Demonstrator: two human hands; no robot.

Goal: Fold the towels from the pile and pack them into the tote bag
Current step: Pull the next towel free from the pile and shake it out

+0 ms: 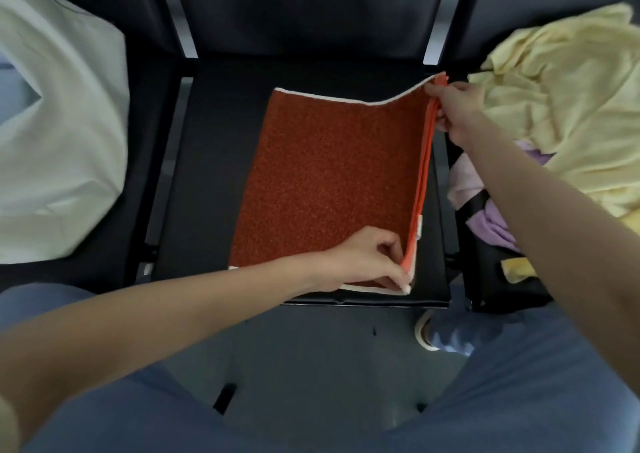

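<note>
An orange-red towel with a white border lies on the black middle seat, its right side raised into a fold. My left hand pinches the near right corner of that fold. My right hand pinches the far right corner, holding it lifted off the seat. A pile of towels sits on the right seat, pale yellow on top of lilac and pink ones. A pale white tote bag rests on the left seat.
The seats are joined in a row with black backrests. A black strap or bag lies under the pile at the right. My knees in blue jeans and a shoe are below, over a grey floor.
</note>
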